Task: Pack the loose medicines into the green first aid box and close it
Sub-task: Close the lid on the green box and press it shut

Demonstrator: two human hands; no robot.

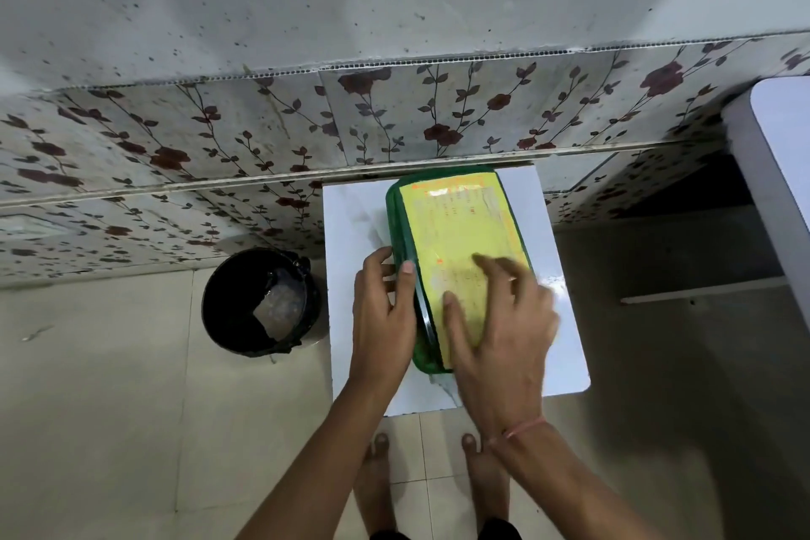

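The green first aid box (456, 228) lies on a small white table (350, 232), its lid down and its yellow label facing up. My left hand (385, 303) grips the box's left edge near the front, thumb on top of the rim. Flat on the yellow label lies my right hand (499, 320), fingers spread and blurred by motion. No loose medicines show on the table; the inside of the box is hidden.
A black bucket (261, 303) with some liquid stands on the tiled floor left of the table. A floral-tiled wall (219, 136) runs behind. A white surface (776, 153) juts in at the right. My bare feet (377, 478) are below the table's front edge.
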